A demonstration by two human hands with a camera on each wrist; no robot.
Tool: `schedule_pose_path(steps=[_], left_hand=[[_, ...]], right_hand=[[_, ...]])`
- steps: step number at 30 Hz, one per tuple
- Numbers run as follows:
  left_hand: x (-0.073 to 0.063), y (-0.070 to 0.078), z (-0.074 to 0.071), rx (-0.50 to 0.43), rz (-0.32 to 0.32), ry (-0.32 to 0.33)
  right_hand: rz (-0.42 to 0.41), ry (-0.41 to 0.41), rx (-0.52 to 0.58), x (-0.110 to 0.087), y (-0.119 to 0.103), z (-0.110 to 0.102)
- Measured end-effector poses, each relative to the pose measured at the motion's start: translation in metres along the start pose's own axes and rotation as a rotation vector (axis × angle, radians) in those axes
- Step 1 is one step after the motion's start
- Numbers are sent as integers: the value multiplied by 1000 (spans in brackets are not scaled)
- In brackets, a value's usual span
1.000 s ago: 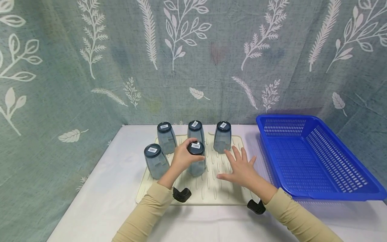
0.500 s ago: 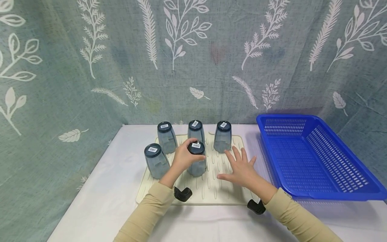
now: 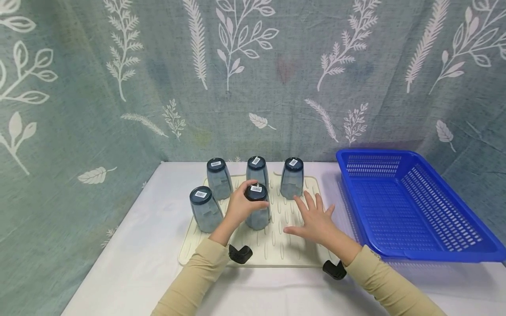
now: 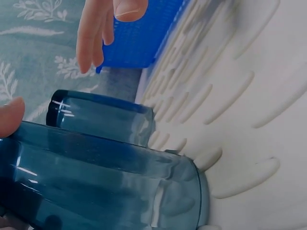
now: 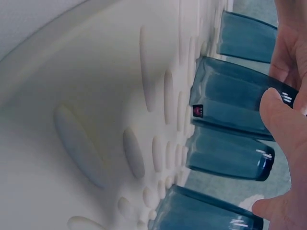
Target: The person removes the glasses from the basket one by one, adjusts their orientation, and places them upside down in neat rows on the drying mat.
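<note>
An upside-down blue-tinted drinking glass [image 3: 258,218] stands front and centre on a cream ridged drying mat [image 3: 282,258]. My left hand [image 3: 239,207] grips it near its upturned base, thumb on the near side and fingers reaching round behind. Close up in the left wrist view, the same glass [image 4: 100,177] has its rim down at the mat. To the right, my right hand [image 3: 316,223] is over the mat with fingers spread, holding nothing. Its fingertips come near the lower part of the back right glass [image 3: 291,182], which is also upside down.
More upside-down glasses stand around the held one: a front left glass [image 3: 207,215], a back left glass [image 3: 219,181] and a back middle glass [image 3: 258,174]. A blue plastic basket [image 3: 428,254] is right of the mat. Patterned cloth [image 3: 237,127] hangs behind the white table [image 3: 126,250].
</note>
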State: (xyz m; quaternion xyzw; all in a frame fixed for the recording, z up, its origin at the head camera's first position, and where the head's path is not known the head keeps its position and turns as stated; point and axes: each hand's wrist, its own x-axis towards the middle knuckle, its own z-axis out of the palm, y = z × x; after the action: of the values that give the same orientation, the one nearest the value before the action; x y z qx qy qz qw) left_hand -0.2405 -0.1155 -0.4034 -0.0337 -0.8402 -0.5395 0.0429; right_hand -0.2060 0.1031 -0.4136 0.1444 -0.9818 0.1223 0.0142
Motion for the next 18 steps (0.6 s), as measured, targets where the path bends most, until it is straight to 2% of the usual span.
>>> schedule_pose_path(steps=[5, 12, 15, 18], left_hand=[[1, -4, 4, -70, -17, -4], [-2, -5, 9, -207, -2, 0], [-3, -5, 9, -199, -11, -8], [-5, -6, 6, -125, 9, -19]], right_hand=[[8, 17, -2, 0, 2, 0], [9, 22, 20, 1, 4, -1], [8, 19, 31, 0, 5, -3], [12, 25, 34, 0, 6, -6]])
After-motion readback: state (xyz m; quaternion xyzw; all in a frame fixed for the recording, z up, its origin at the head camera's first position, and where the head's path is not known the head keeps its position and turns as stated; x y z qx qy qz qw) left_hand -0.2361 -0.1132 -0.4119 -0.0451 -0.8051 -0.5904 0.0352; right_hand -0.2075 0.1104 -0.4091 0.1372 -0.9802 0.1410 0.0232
